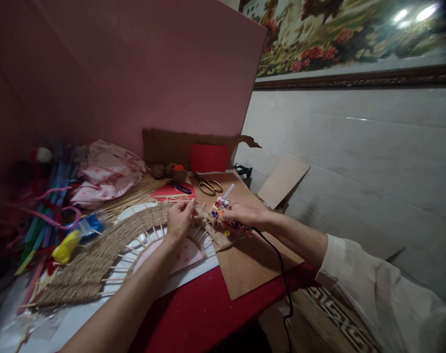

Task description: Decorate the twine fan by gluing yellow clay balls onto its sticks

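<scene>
A half-round fan shape of jute twine (pixel 134 233) woven over thin wooden sticks lies on white paper (pixel 193 269), with a pink dotted piece (pixel 184 256) at its inner curve. Over the upper part of the weave is my left hand (pixel 180 218), its thumb and fingers pinched together; what they hold, if anything, is hidden. My right hand (pixel 241 215) is wrapped round a flower-patterned hot glue gun (pixel 218 208) at the weave's right end. A pale glue stick (pixel 229 190) juts from the gun, and its black cord (pixel 277 255) hangs down over the table edge.
Scissors (pixel 210 186), a blue-handled tool (pixel 181 188) and a small pot (pixel 179 174) lie beyond my hands. Brown board (pixel 255 269) covers part of the red table (pixel 193 314). At left are pink dotted cloth (pixel 108 171), colourful pipe cleaners (pixel 55 201) and a yellow item (pixel 67 246).
</scene>
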Tool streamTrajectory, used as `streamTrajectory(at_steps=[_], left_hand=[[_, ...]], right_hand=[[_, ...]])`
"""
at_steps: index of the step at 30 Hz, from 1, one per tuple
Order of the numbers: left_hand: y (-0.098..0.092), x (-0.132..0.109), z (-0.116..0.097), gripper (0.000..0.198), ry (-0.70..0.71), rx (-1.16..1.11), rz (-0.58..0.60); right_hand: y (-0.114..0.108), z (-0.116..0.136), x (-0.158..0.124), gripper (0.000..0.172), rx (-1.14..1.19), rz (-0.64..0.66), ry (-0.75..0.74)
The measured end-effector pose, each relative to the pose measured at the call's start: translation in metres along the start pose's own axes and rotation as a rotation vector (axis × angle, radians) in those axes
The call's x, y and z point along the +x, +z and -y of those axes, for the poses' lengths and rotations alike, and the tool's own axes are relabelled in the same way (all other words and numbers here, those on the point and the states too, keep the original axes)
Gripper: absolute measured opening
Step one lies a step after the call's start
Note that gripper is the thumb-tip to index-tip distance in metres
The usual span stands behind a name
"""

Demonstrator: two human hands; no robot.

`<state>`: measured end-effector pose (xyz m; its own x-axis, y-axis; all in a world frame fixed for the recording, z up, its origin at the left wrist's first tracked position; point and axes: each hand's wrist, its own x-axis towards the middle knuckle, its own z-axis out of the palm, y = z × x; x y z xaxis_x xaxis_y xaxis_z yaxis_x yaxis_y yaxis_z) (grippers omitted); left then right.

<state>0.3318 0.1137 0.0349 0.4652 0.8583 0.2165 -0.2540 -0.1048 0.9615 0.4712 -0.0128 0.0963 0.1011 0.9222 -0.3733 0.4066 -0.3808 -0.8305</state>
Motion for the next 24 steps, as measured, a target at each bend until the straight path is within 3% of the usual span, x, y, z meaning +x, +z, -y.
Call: streamTrajectory(at_steps=[24], left_hand=[[-0.0005, 0.0003, 0.0005, 0.033, -0.011, 0.002, 0.006]], right_hand=[[0.0038, -0.0019, -0.0001, 0.022, -0.044, 0.004, -0.021]])
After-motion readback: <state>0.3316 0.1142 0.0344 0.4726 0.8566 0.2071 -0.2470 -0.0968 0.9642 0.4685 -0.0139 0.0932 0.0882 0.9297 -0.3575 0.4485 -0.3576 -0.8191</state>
